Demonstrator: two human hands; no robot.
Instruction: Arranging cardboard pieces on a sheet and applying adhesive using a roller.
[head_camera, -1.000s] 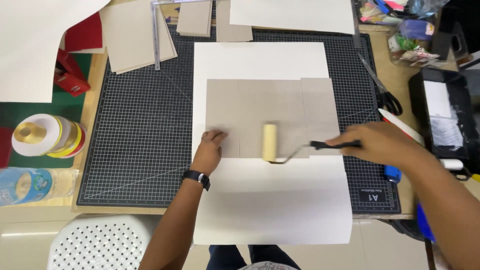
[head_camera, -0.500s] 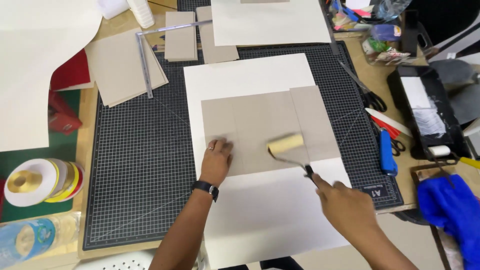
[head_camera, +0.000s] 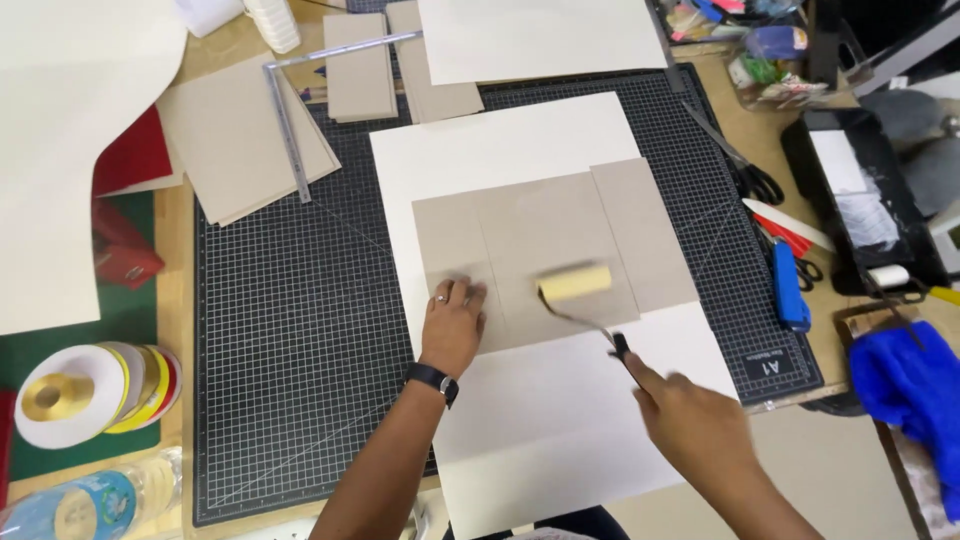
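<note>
My left hand lies flat on the lower left corner of grey cardboard panels, with a ring on one finger and a black watch at the wrist. The panels rest side by side on a large cream paper sheet spread over a black gridded cutting mat. My right hand grips the black handle of a small yellow foam roller, whose head sits on the lower edge of the middle panel.
A metal square ruler and stacked grey boards lie at the upper left. Scissors, a blue cutter and a black roller tray sit to the right, with a blue cloth. Ribbon spools are at left.
My right hand has drawn back from the right side to below the panels, so the roller handle now points down toward me. The left hand stays pressed on the board.
</note>
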